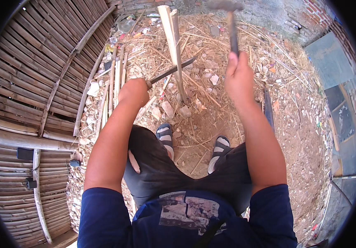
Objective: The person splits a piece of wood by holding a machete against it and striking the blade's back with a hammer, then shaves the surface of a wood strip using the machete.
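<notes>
My left hand (133, 94) is closed around the handle of a long-bladed knife (161, 77), whose dark blade points away to the right. That blade crosses an upright length of split bamboo (169, 35) and appears wedged in its split, with the tip sticking out on the right side. Pale inner wood shows on the bamboo, and its lower end meets the ground in front of my feet. Raised at the right, my right hand (240, 78) grips a hammer (233, 31) by its dark handle. The hammer head is up near the top edge, apart from the blade.
Bamboo slats form a wall (29, 70) at the left, with cut strips (118, 72) lying along it. Straw, stones and litter cover the ground (297, 124). A brick wall (264, 20) closes off the back, and grey panels (330, 60) stand at right.
</notes>
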